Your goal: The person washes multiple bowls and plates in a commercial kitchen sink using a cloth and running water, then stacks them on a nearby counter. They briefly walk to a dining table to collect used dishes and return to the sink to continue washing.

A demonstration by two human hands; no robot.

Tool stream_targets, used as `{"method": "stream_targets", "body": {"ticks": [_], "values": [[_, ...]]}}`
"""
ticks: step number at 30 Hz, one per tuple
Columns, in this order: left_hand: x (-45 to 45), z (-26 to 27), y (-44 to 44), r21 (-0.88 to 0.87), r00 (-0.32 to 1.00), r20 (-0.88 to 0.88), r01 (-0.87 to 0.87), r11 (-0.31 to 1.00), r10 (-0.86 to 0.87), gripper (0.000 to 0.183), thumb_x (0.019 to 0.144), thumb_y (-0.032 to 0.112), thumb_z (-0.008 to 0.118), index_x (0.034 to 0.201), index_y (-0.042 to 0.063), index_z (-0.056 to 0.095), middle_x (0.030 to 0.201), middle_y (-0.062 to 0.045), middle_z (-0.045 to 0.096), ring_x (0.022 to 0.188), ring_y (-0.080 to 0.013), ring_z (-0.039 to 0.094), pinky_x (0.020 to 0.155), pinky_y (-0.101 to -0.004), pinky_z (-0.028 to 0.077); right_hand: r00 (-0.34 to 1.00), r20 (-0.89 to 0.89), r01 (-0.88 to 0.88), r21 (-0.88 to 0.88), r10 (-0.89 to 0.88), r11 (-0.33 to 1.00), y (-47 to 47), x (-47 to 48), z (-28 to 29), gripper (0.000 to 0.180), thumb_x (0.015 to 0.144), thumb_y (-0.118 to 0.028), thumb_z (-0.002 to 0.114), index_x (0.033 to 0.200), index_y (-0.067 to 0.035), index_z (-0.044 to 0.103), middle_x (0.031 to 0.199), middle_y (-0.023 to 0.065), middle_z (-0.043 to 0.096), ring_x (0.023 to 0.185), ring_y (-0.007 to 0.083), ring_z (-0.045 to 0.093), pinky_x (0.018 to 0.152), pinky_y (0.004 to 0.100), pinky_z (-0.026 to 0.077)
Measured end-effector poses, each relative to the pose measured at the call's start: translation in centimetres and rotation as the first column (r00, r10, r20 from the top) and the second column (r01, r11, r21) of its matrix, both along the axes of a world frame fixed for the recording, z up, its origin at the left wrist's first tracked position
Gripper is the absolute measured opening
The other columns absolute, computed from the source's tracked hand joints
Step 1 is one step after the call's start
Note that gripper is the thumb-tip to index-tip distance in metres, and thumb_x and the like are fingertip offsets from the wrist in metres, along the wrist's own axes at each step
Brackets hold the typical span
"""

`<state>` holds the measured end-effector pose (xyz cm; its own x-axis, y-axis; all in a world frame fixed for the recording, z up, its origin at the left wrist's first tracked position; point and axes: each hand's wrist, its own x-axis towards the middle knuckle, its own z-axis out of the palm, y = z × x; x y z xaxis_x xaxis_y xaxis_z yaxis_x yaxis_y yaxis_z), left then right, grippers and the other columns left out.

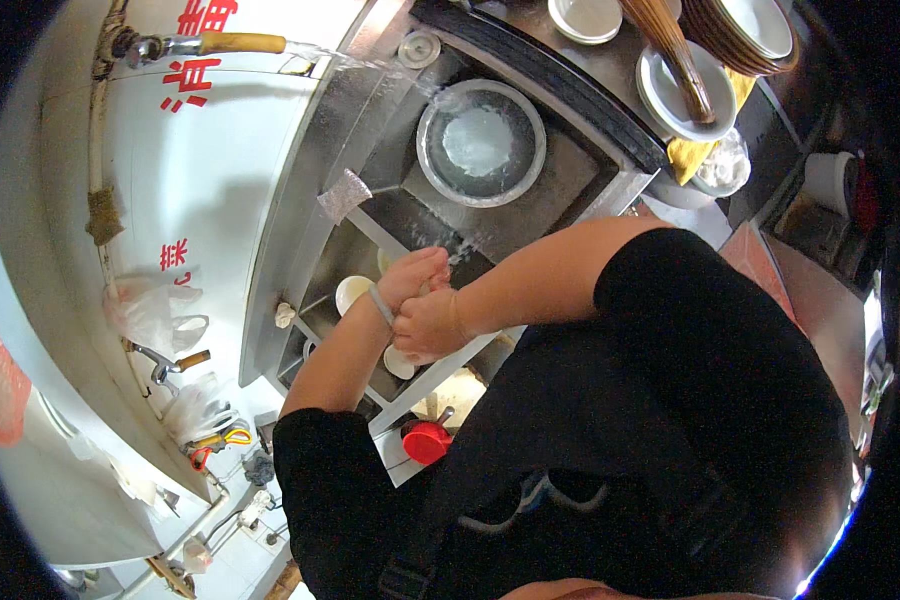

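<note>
My left hand (414, 276), with a pale band around its wrist, is over the divider of a stainless steel sink (390, 199). My right hand (429, 324) overlaps it at the wrist and palm, fingers curled. Whether either holds anything is hidden. Water drops splash just beyond my left fingertips. White bowls (354, 292) lie in the compartment below, partly covered by my hands and forearm. Beyond, a large round metal basin (483, 142) holds water with white foam. A stream from the wall tap (244, 43) shoots towards it.
A mesh scouring pad (344, 196) rests on the sink's rim. On the right counter are stacked white bowls (686, 71), a bamboo brush (675, 67) and a yellow cloth (688, 159). A red ladle (427, 442) is near my body. Plastic bags (150, 311) hang along the wall pipe.
</note>
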<state>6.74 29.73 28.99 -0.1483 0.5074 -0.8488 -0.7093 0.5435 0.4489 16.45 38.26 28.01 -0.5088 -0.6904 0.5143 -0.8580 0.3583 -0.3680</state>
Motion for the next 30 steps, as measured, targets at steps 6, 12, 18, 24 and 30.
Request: {"method": "stream_targets", "body": {"ticks": [6, 12, 18, 24, 30], "values": [[1.1, -5.4, 2.6, -0.237, 0.943, -0.247, 0.166, 0.957, -0.225, 0.026, 0.1, 0.03, 0.052, 0.085, 0.01, 0.055, 0.061, 0.001, 0.048, 0.053, -0.0114, 0.045, 0.05, -0.0279, 0.038, 0.948, -0.314, 0.118, 0.19, -0.053, 0.975, -1.9, 1.2, -8.3, 0.025, 0.087, -0.037, 0.056, 0.089, -0.013, 0.063, 0.093, 0.0081, 0.063, 0.083, 0.0255, 0.063, 0.073, 0.041, 0.05], [1.7, -8.9, 3.8, -0.502, 0.655, -0.411, 0.419, 0.757, -0.635, 0.041, 0.098, 0.034, 0.052, 0.073, 0.001, 0.057, 0.062, -0.011, 0.059, 0.057, -0.0221, 0.059, 0.056, -0.0374, 0.046, 0.989, -0.108, 0.127, 0.299, -0.098, 0.946, -0.6, 2.5, -10.4, 0.025, 0.087, -0.035, 0.057, 0.095, -0.011, 0.061, 0.099, 0.0103, 0.061, 0.089, 0.0282, 0.062, 0.075, 0.0418, 0.05], [1.1, -11.0, 5.4, -0.639, 0.072, -0.633, 0.514, 0.573, -0.77, 0.04, 0.096, 0.031, 0.053, 0.076, -0.003, 0.062, 0.069, -0.022, 0.064, 0.066, -0.0344, 0.065, 0.065, -0.0448, 0.05, 0.988, 0.096, 0.092, 0.27, -0.122, 0.958, 2.1, 2.6, -9.7, 0.027, 0.087, -0.033, 0.058, 0.1, -0.01, 0.059, 0.105, 0.0125, 0.059, 0.094, 0.0308, 0.061, 0.078, 0.0426, 0.05], [-0.8, -8.2, 6.5, -0.26, 0.87, -0.451, -0.34, 0.904, 0.197, 0.038, 0.096, 0.042, 0.061, 0.083, 0.006, 0.058, 0.069, -0.005, 0.053, 0.06, -0.0185, 0.054, 0.058, -0.036, 0.049, 0.811, 0.569, 0.119, 0.07, -0.137, 0.991, 9.0, 1.7, -6.8, 0.029, 0.087, -0.032, 0.058, 0.105, -0.008, 0.057, 0.112, 0.0148, 0.057, 0.1, 0.0335, 0.059, 0.081, 0.0434, 0.05], [2.4, -1.2, 4.9, 0.199, 0.789, -0.001, -0.602, 0.773, 0.615, 0.032, 0.102, 0.033, 0.049, 0.117, 0.006, 0.059, 0.114, -0.007, 0.067, 0.105, -0.0238, 0.064, 0.09, -0.043, 0.053, 0.839, 0.42, 0.48, -0.27, -0.347, 0.835, 14.2, 1.0, -3.9, 0.04, 0.085, -0.024, 0.067, 0.117, -0.004, 0.051, 0.121, 0.0218, 0.054, 0.107, 0.0406, 0.057, 0.087, 0.0449, 0.049]]}}
